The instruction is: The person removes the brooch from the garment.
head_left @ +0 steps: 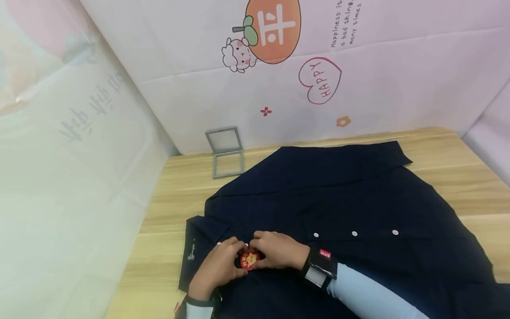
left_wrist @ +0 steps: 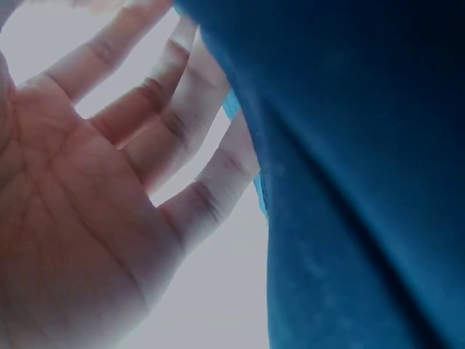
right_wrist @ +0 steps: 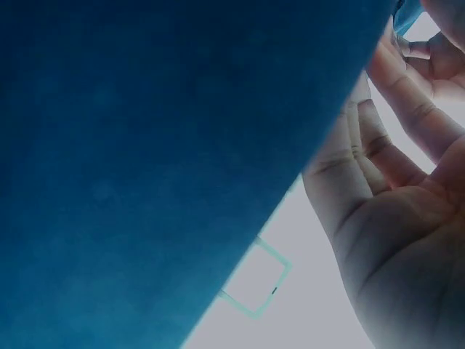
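Note:
A navy shirt (head_left: 338, 195) with white buttons lies spread out, its collar (head_left: 193, 248) toward the left. On its front near the collar is a round red badge (head_left: 249, 261) with a yellow star on it. My left hand (head_left: 221, 264) grips the badge from the left, thumb on the near side and fingers on the far side. From the right, my right hand (head_left: 276, 250) pinches it between thumb and fingers. In both wrist views dark blue cloth (left_wrist: 349, 145) (right_wrist: 160, 145) stands beside the fingers and hides the badge.
A grey hinged frame (head_left: 228, 152) stands opened at the table's back left, beside the shirt. The wooden table (head_left: 159, 212) shows around the cloth. Behind it hangs a white printed sheet (head_left: 179, 102), with another pale sheet (head_left: 79, 199) at the left.

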Demonstrator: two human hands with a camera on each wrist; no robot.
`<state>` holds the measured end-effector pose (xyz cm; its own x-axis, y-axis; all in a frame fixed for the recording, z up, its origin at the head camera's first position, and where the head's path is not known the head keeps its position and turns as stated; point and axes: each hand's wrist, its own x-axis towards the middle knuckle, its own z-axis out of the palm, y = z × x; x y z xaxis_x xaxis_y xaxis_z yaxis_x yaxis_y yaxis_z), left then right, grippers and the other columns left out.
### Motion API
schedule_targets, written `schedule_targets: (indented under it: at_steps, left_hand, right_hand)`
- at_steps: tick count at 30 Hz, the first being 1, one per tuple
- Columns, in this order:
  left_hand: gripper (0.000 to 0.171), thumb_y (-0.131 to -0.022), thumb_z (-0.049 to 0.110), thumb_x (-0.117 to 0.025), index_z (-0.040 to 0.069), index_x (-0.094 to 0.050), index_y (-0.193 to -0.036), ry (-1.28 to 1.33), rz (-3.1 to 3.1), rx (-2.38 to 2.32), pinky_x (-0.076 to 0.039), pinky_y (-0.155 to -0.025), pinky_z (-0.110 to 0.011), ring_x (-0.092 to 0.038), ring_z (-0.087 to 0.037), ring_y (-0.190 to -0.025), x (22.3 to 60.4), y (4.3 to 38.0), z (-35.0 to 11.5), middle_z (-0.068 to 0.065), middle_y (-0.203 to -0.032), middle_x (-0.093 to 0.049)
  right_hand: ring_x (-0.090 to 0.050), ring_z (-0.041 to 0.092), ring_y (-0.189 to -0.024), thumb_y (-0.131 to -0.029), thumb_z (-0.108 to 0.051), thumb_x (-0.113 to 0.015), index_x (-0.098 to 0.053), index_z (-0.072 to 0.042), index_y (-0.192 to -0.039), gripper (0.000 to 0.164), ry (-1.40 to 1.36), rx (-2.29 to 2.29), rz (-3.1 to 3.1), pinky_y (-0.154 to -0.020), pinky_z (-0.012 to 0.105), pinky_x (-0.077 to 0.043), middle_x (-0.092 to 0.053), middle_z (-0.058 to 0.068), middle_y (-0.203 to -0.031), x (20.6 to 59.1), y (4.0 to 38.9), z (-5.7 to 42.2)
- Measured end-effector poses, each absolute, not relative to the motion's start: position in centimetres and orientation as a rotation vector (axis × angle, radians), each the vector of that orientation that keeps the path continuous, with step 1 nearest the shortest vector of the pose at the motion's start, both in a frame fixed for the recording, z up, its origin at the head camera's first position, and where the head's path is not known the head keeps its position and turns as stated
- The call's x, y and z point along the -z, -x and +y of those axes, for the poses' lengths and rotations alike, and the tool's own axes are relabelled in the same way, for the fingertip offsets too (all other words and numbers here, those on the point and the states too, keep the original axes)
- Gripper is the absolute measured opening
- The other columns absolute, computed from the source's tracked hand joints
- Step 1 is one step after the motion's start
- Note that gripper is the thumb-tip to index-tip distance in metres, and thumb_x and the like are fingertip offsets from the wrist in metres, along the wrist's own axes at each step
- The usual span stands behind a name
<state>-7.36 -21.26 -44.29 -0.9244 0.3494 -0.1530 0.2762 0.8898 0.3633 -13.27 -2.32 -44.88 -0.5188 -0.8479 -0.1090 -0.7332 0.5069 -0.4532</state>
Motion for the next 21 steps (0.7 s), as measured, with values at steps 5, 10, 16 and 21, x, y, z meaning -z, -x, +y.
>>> schedule_targets:
  at_steps: [5,10,16,21]
  left_hand:
    - [0.044,-0.07,0.026,-0.088,0.012,-0.069,-0.108,-0.474,2.842,-0.48,-0.048,-0.071,-0.03,-0.05,-0.006,-0.073,44.32,7.36,-21.31,0.004,-0.091,-0.058]
    - [0.043,-0.071,0.022,-0.087,0.012,-0.067,-0.108,-0.468,2.814,-0.501,-0.046,-0.073,-0.032,-0.048,-0.005,-0.072,44.39,7.21,-21.39,0.006,-0.089,-0.056]
    - [0.042,-0.071,0.017,-0.086,0.013,-0.064,-0.106,-0.475,2.81,-0.522,-0.041,-0.068,-0.027,-0.044,-0.005,-0.072,44.43,7.17,-21.45,0.007,-0.086,-0.051]
    - [0.041,-0.072,0.013,-0.084,0.014,-0.062,-0.107,-0.481,2.814,-0.55,-0.038,-0.065,-0.023,-0.042,-0.005,-0.07,44.49,7.21,-21.56,0.008,-0.085,-0.049]
  right_hand:
    - [-0.046,-0.001,-0.065,-0.081,-0.039,-0.08,-0.069,-0.017,-0.105,0.035,1.333,0.506,2.454,-0.057,0.016,-0.041,-0.054,-0.005,-0.087,44.78,12.92,-2.57]
    - [-0.047,0.0,-0.067,-0.078,-0.038,-0.082,-0.068,-0.018,-0.107,0.038,1.342,0.459,2.471,-0.058,0.016,-0.042,-0.055,-0.005,-0.09,44.64,12.59,-2.71]
    - [-0.051,0.001,-0.074,-0.079,-0.034,-0.083,-0.067,-0.018,-0.111,0.04,1.383,0.396,2.471,-0.064,0.017,-0.046,-0.057,-0.004,-0.099,44.51,12.5,-2.73]
    - [-0.047,-0.001,-0.074,-0.079,-0.03,-0.083,-0.065,-0.02,-0.096,0.027,1.427,0.417,2.454,-0.063,0.015,-0.044,-0.054,-0.006,-0.095,44.65,12.67,-2.77]
